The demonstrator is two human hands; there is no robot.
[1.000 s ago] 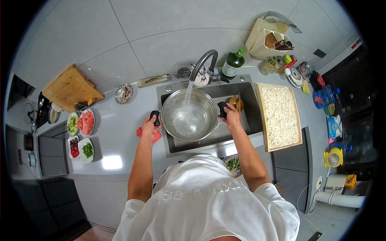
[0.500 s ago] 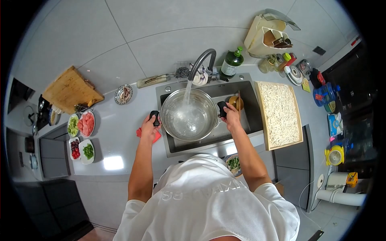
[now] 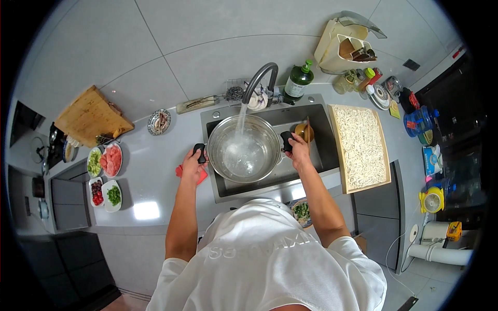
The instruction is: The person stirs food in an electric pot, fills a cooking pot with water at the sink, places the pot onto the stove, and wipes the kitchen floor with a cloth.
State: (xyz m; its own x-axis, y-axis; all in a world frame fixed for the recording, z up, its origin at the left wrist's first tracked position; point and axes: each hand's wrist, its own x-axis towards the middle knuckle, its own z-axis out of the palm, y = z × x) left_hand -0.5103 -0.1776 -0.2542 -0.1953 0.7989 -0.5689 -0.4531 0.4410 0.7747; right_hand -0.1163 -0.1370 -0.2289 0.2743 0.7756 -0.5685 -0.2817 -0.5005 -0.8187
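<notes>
A steel pot (image 3: 220,168) with two black handles is held over the left part of the sink (image 3: 324,155). Water runs into it from the grey faucet (image 3: 259,75) above. My left hand (image 3: 192,166) is closed round the left handle, and my right hand (image 3: 296,151) grips the right one. Under my left hand a red cloth (image 3: 203,176) lies on the counter. To the right of the pot, a brownish bowl (image 3: 302,129) sits in the sink.
A wooden tray of noodles (image 3: 363,150) stands right of the sink. Behind are a green soap bottle (image 3: 299,82) and a knife holder (image 3: 342,49). Dishes of chopped greens (image 3: 114,195) and pink meat (image 3: 111,159) stand left, near a cutting board (image 3: 91,116).
Water keeps running into the pot and its surface looks stirred differently. Both hands and the pot have stayed in place.
</notes>
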